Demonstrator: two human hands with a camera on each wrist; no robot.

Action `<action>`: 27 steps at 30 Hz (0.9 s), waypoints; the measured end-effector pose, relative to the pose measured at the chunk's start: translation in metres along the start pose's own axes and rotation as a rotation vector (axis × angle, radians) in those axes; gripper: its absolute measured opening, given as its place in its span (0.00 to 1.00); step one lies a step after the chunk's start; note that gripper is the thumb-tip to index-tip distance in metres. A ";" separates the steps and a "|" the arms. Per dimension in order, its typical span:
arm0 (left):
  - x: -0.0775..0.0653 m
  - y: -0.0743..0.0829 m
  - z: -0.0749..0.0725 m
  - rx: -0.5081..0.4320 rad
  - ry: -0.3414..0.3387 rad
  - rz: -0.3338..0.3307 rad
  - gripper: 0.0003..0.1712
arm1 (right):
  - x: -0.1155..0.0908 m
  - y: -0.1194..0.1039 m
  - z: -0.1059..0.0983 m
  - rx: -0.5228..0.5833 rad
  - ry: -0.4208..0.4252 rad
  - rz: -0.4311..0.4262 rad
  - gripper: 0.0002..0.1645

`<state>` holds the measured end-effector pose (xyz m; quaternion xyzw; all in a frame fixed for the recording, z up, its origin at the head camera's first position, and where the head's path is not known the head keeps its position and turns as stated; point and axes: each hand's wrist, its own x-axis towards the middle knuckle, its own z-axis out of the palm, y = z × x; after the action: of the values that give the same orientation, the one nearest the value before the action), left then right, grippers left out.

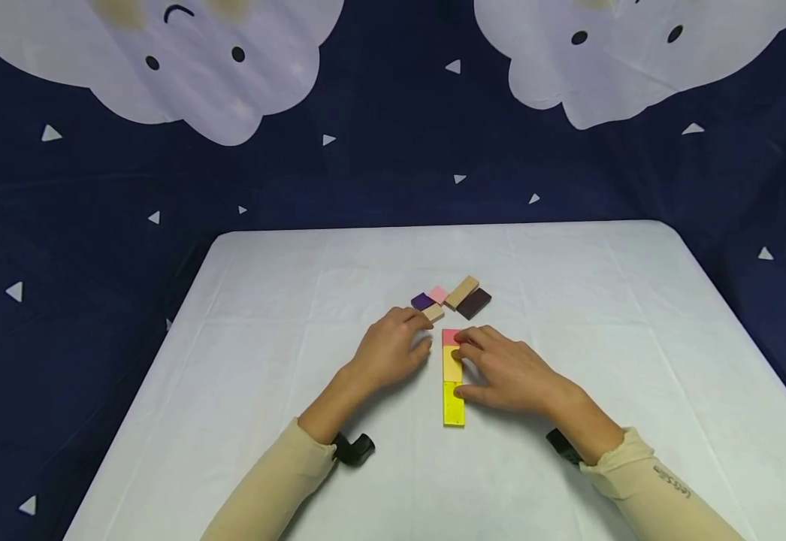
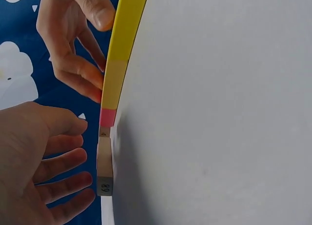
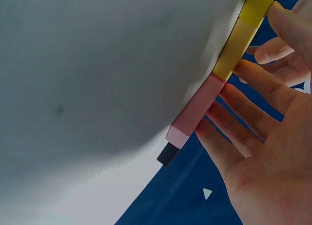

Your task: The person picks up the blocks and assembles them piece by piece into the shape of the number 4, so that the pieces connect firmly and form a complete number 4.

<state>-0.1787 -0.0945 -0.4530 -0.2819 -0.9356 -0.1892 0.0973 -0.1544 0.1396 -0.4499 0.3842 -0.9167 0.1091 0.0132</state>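
Note:
A bright yellow block, a paler yellow block and a pink block lie end to end in a straight row on the white table. My right hand is on the row's right side. Its thumb touches the bright yellow block, while its extended fingertips touch the paler yellow and pink ones. To the left of the row, my left hand holds nothing, its fingers loosely bent. Its fingertips are near a light wooden block; the left wrist view shows a gap between that hand and the blocks.
Beyond the row lies a loose cluster: a purple block, a light pink block, a tan block and a dark brown block. A dark blue curtain with clouds hangs behind the white-covered table.

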 end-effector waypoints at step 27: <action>0.046 -0.001 0.009 -0.040 -0.048 0.008 0.14 | 0.000 0.000 0.000 0.005 0.031 -0.036 0.31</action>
<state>-0.2180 -0.0684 -0.4481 -0.2918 -0.9325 -0.2008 0.0699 -0.1546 0.1397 -0.4504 0.3988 -0.9091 0.1169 0.0284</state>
